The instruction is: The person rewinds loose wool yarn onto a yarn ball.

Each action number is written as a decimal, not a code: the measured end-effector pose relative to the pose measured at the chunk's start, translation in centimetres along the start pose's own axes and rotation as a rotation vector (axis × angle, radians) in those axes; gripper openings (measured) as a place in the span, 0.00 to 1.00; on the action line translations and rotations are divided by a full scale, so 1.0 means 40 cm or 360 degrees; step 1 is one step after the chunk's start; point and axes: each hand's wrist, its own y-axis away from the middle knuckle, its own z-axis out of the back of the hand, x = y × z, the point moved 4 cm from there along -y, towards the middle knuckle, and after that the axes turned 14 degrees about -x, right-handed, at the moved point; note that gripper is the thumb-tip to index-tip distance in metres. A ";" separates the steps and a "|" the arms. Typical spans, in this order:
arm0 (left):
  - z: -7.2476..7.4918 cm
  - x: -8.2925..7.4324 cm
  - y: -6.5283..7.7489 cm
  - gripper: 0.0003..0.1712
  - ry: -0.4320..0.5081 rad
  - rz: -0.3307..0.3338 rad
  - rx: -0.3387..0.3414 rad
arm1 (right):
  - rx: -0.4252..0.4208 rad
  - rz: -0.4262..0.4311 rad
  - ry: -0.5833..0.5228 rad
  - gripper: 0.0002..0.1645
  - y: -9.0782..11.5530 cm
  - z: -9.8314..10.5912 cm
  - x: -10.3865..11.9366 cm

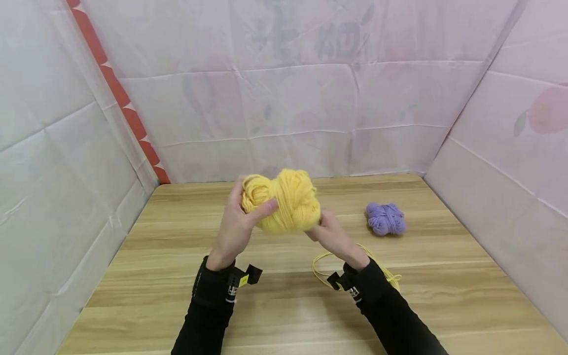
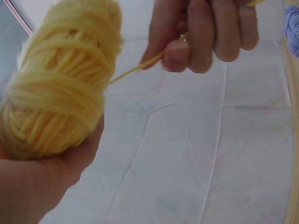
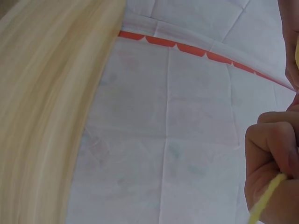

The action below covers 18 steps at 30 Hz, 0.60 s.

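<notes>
A large yellow yarn skein (image 1: 290,202) is held up over the table by my left hand (image 1: 239,222), thumb across its front and fingers behind. In the left wrist view the same skein (image 2: 60,84) fills the upper left, bands of yarn wrapped around its middle. From it a thin strand (image 2: 135,70) runs to my right hand (image 2: 205,32), which pinches it between thumb and curled fingers. The right wrist view shows that hand (image 3: 273,163) with a yarn end (image 3: 266,200) trailing down out of the fist.
Loose yellow yarn (image 1: 321,268) lies in loops on the wooden table (image 1: 146,276), partly under the right forearm. A small purple yarn skein (image 1: 386,219) sits at the right. White printed sheets (image 1: 284,108) hang around the back and sides, with a red scalloped strip (image 1: 115,88) at left.
</notes>
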 end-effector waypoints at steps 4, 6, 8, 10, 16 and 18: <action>0.017 -0.005 -0.009 0.22 0.0240 -0.0029 -0.0208 | 0.0105 -0.0002 -0.0005 0.17 -0.004 -0.010 -0.013; 0.028 -0.008 -0.014 0.21 0.0331 -0.0050 -0.0316 | 0.0128 0.0020 0.0022 0.16 -0.006 -0.011 -0.019; 0.040 -0.011 -0.017 0.20 0.0391 -0.0073 -0.0414 | 0.0135 0.0026 0.0060 0.15 -0.008 -0.010 -0.025; 0.051 -0.012 -0.020 0.19 0.0433 -0.0095 -0.0499 | 0.0145 0.0042 0.0089 0.15 -0.009 -0.009 -0.028; 0.079 -0.009 -0.022 0.21 0.0357 -0.0183 -0.0676 | 0.0155 0.0026 0.0209 0.13 -0.004 0.000 -0.025; 0.083 -0.007 -0.023 0.21 0.0325 -0.0203 -0.0709 | 0.0166 0.0041 0.0242 0.12 -0.002 0.003 -0.017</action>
